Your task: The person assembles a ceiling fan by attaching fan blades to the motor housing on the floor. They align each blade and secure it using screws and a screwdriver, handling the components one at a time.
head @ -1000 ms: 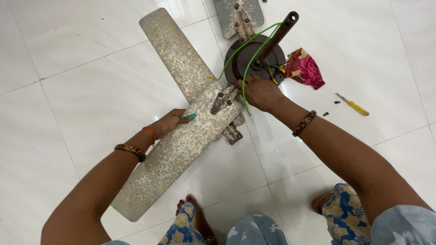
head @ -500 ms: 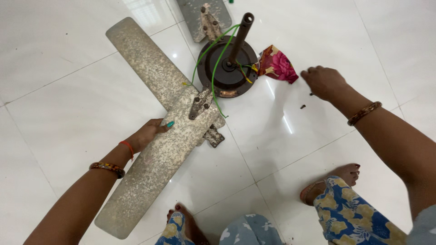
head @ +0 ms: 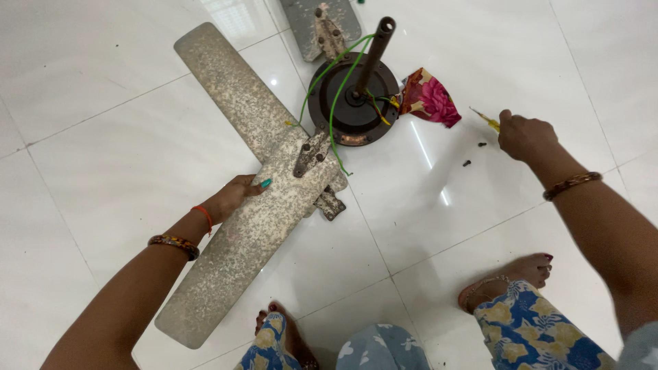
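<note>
My left hand [head: 229, 199] grips the edge of a loose fan blade [head: 240, 250], fingers [head: 257, 183] wrapped over its upper face. This grey, speckled blade lies flat on the white tiled floor [head: 103, 103], its bracket end [head: 310, 154] resting across a second fan blade [head: 226, 82] that runs diagonally toward the upper left. Just beyond the bracket sits the dark round fan motor [head: 353, 109], with its downrod [head: 375, 55] standing up and green wire [head: 336, 89] looping over the housing. A third blade [head: 322, 24] lies at the top edge. A red floral cloth [head: 430, 97] touches the motor's right side. My right hand [head: 524, 136] is closed around a yellow-handled screwdriver [head: 485, 118], its tip pointing toward the cloth. Small dark screws [head: 467, 163] lie on the floor just beside that hand.
</note>
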